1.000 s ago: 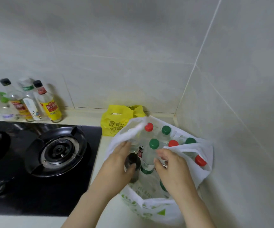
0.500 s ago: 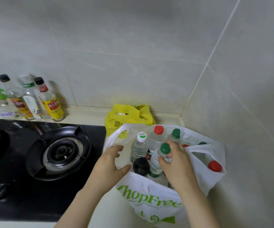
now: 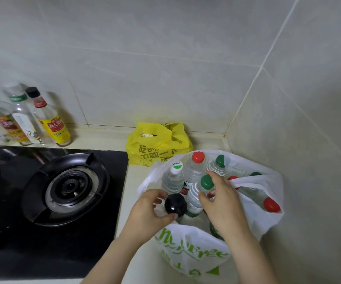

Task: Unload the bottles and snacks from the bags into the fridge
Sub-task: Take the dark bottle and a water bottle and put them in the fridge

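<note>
Head view: pale desk (image 3: 133, 177) under grey tiled walls (image 3: 165, 58), black gas hob (image 3: 67, 187) at left, condiment bottles (image 3: 51, 119) along the back edge, yellow bag (image 3: 157, 144) behind a white bag (image 3: 190, 255) in the back right corner. Since half a second ago, the left hand (image 3: 147, 216) has gone from the bag's rim to the black-capped bottle (image 3: 175, 203), fingers curled round its cap. Right hand (image 3: 225, 203): fingers clasping the neck of the green-capped bottle (image 3: 200, 189) inside the white bag, long axis near upright, cap leaning up and right.

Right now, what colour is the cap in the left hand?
Black cap, seen in the head view.
</note>
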